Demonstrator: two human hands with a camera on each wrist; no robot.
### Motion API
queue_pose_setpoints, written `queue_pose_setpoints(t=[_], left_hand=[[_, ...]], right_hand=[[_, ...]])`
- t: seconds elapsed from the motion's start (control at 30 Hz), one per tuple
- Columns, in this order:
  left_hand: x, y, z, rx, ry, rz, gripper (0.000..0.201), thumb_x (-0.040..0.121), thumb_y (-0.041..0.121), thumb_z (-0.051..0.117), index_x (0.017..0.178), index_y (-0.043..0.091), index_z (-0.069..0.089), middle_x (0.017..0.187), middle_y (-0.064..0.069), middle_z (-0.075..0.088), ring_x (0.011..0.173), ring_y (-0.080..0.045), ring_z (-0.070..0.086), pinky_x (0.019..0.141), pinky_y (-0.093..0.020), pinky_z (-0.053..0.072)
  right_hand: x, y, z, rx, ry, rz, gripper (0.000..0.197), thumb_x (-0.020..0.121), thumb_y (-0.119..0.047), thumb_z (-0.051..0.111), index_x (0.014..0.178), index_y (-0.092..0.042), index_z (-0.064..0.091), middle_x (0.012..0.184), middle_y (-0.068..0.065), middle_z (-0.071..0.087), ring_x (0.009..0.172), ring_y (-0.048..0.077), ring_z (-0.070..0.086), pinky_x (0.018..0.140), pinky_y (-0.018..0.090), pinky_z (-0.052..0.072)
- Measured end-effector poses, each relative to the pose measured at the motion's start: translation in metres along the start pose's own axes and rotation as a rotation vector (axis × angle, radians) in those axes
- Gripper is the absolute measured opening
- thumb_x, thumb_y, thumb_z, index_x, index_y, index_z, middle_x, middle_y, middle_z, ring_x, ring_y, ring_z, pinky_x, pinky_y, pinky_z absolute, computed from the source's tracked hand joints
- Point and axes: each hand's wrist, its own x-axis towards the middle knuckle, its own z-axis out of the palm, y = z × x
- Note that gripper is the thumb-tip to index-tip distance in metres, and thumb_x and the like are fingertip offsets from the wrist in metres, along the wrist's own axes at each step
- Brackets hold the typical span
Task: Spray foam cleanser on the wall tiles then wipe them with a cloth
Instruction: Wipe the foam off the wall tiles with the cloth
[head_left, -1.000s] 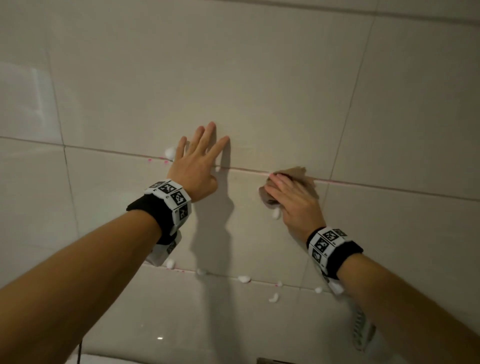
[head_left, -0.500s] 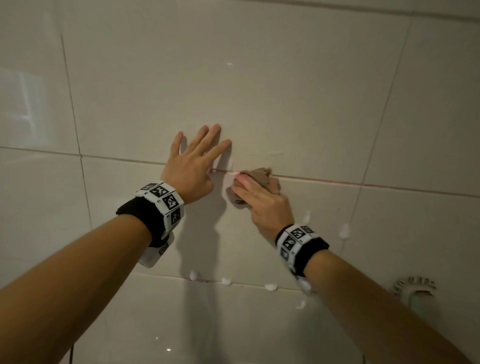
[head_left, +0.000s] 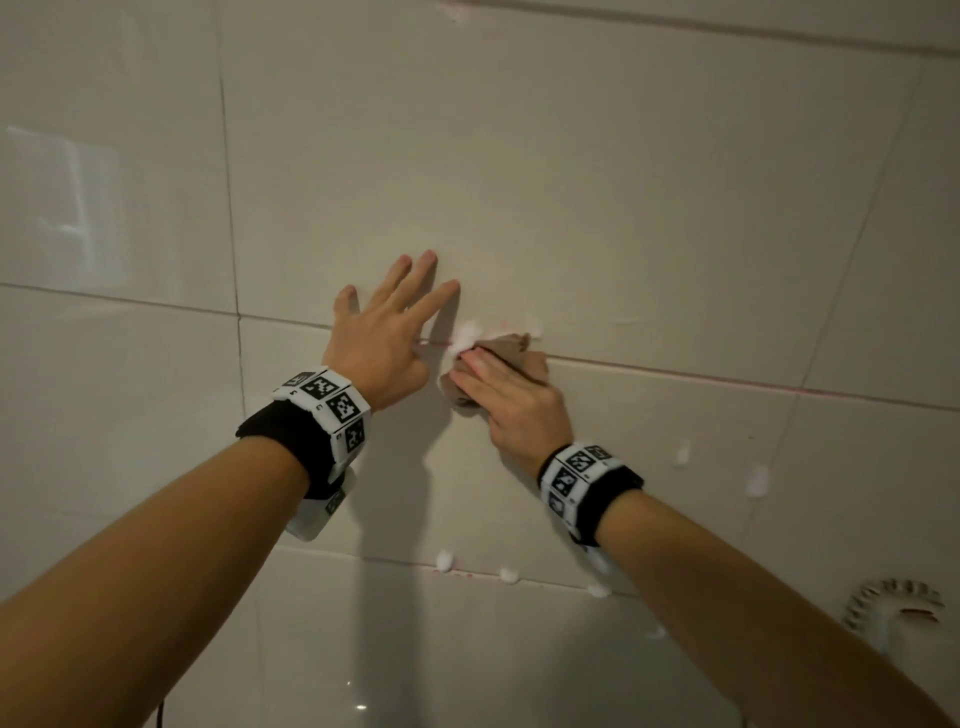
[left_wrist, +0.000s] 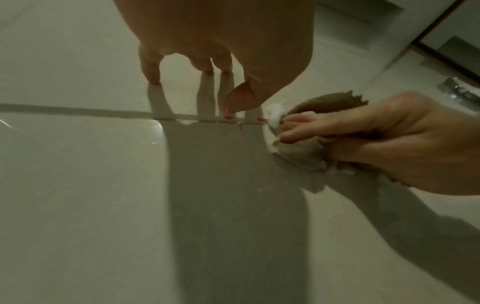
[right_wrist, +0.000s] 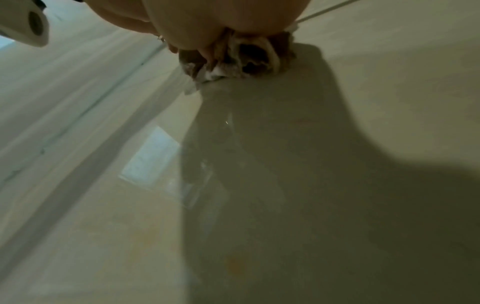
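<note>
L hand (head_left: 382, 345) flat on wall tiles (head_left: 623, 208), fingers straight & spread, holding nothing. Just right of it, R hand (head_left: 511, 402) presses bunched brown cloth (head_left: 511, 345) onto horiz. grout line, fingers laid over the cloth. Foam blob (head_left: 467, 332) at cloth's left edge, betw. the hands. More foam dots lower & right. No containers in view.

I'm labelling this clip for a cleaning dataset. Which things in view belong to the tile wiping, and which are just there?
In the job:
- brown cloth, pressed to the wall under the right hand
- foam blobs
- wall tiles
- left hand, flat on the tiles

Just there:
- round wall fitting, lower right
</note>
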Motion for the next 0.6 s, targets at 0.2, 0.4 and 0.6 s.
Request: queue_pose_setpoints(t=[0.2,0.4,0.6], left_hand=[[-0.013,-0.023,0.010,-0.058,0.029,0.006,0.098,0.065,0.002,0.058,0.155,0.027,0.029,0.167,-0.004,0.006,0.153,-0.029,0.006,0.117,-0.059,0.021],[-0.018,-0.029,0.016,-0.126,0.102,-0.008,0.093,0.065,-0.002,0.057,0.151,0.025,0.037,0.166,-0.004,0.015,0.152,-0.029,0.016,0.098,-0.051,0.047],[-0.022,-0.044,0.007,-0.194,0.084,-0.025,0.090,0.069,-0.002,0.056,0.153,0.018,0.032,0.166,-0.003,0.013,0.152,-0.023,0.016,0.090,-0.045,0.052]], right_hand=[[-0.020,-0.003,-0.005,-0.031,-0.020,0.052,0.060,0.073,0.012,0.071,0.126,-0.016,0.069,0.138,0.004,0.062,0.129,0.016,0.058,0.092,0.043,0.055],[-0.081,0.034,-0.052,0.004,0.057,0.359,0.056,0.086,0.014,0.058,0.136,-0.012,0.060,0.148,0.008,0.050,0.140,0.020,0.043,0.108,0.048,0.044],[0.002,0.016,-0.023,0.063,0.201,0.488,0.049,0.095,0.005,0.045,0.142,-0.004,0.051,0.152,0.017,0.044,0.145,0.028,0.034,0.124,0.030,0.013]])
